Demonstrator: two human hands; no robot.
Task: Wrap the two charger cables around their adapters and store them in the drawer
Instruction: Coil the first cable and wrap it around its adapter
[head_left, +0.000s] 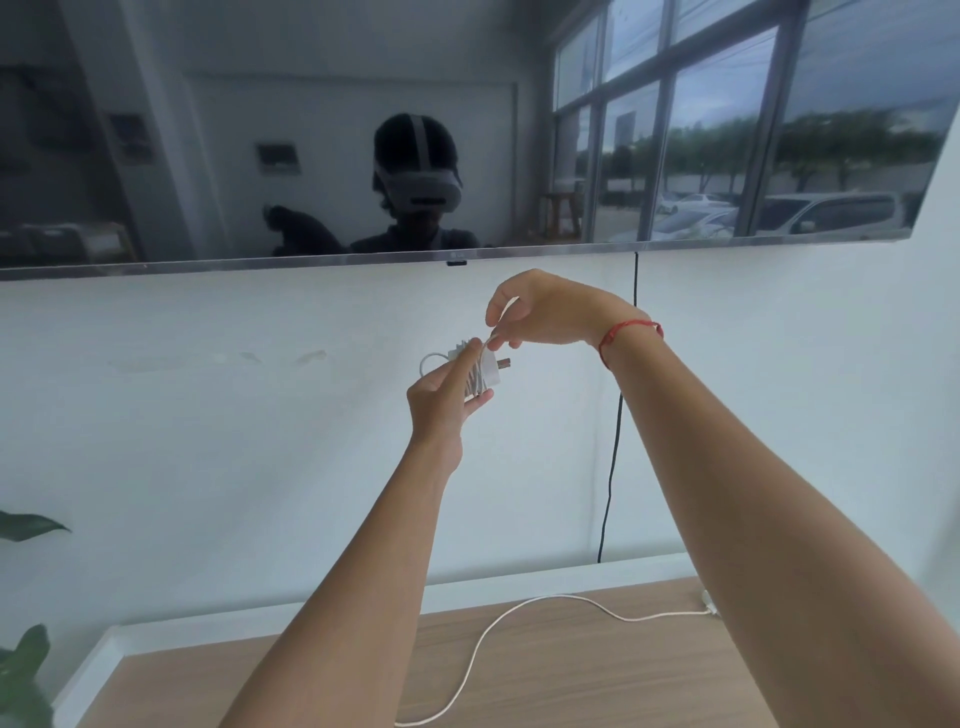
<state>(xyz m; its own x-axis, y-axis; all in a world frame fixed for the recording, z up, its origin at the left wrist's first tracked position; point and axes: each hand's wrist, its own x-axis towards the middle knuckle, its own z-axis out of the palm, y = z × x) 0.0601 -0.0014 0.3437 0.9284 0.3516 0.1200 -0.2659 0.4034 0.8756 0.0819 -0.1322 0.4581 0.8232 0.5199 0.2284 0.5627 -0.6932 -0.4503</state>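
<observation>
Your left hand (441, 400) grips the white, cable-wound square adapter (480, 371); your right hand (540, 317) pinches its thin white cable (511, 306) just above.

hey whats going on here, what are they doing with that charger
A person is winding a white charger cable around its adapter. The left hand grips the adapter, which has several turns of cable around it, while the right hand pinches the cable's last stretch just above it. The second cable lies loose and unwound on the wooden tabletop below. No drawer is in view.
</observation>
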